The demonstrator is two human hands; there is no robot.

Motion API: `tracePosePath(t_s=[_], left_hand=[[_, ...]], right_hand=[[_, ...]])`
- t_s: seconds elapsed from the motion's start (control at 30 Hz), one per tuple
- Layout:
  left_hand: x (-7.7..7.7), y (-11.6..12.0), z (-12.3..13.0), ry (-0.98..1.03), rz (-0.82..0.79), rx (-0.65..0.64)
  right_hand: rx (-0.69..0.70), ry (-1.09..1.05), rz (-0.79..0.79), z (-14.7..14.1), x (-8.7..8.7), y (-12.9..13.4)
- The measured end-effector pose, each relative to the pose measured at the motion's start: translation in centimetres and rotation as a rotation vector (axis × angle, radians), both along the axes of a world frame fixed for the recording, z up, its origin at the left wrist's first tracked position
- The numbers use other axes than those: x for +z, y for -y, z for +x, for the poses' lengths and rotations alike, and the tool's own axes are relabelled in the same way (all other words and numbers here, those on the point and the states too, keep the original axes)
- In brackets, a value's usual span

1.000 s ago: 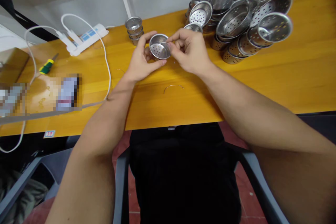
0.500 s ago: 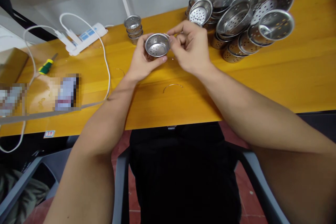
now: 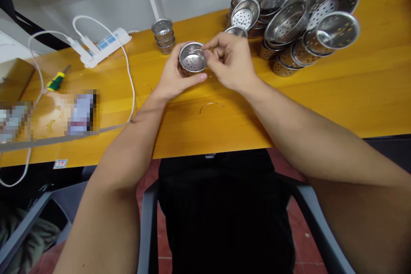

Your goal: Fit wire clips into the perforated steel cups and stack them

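My left hand (image 3: 175, 75) is wrapped round a small perforated metal basket (image 3: 192, 61), its open top tilted toward me. The thumb lies along the near side and the fingers go behind the wall. At the basket's right rim, my right hand (image 3: 231, 58) pinches thumb and forefinger together. A thin, wire-like piece (image 3: 198, 50) shows at those fingertips, over the basket's mouth; its far end is hard to make out. On the table below both hands lies a thin curved wire (image 3: 212, 103).
Several similar baskets stand in a small stack (image 3: 163, 36) behind my left hand. Larger perforated baskets (image 3: 285, 25) crowd the right back. To the left are a power strip (image 3: 105, 47) with white cables, a screwdriver (image 3: 58, 80) and a blurred phone-like object (image 3: 81, 113).
My right hand has shifted slightly down, and its fingertips now reach over the basket's rim with the thin piece showing. The basket has tilted a little in my left hand.
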State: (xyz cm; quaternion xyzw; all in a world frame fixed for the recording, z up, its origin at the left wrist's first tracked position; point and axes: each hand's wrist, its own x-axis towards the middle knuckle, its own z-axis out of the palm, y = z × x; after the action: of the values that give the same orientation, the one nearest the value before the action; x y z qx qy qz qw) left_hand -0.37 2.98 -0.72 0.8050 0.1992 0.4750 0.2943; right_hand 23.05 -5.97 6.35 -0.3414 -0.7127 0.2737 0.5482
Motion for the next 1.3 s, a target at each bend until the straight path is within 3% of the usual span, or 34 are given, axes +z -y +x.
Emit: tracePosePath(t_s=[0.3,0.43,0.53,0.67,0.9,1.3], left_hand=[[-0.4,-0.1,-0.4,0.043,-0.018,0.023],[0.6,0.8,-0.2,0.073,-0.048,-0.053],[1.4,1.8,-0.2,0.056,-0.113,-0.036],[2.0,2.6,-0.2,0.061,-0.131,-0.083],[1.9,2.9,0.1,-0.033,-0.090,0.033],[2.1,3.8,0.1,-0.081,-0.025,0.038]], right_hand=[[-0.057,-0.084,0.031,0.2,0.9,0.3],[-0.029,-0.070,0.000,0.6,1.0,0.3],[-0.002,-0.066,-0.014,0.4,1.0,0.7],[-0.058,0.001,-0.021,0.4,1.0,1.0],[-0.158,0.163,0.034,0.8,1.3,1.3],[-0.165,0.197,-0.021,0.6,1.7,1.8]])
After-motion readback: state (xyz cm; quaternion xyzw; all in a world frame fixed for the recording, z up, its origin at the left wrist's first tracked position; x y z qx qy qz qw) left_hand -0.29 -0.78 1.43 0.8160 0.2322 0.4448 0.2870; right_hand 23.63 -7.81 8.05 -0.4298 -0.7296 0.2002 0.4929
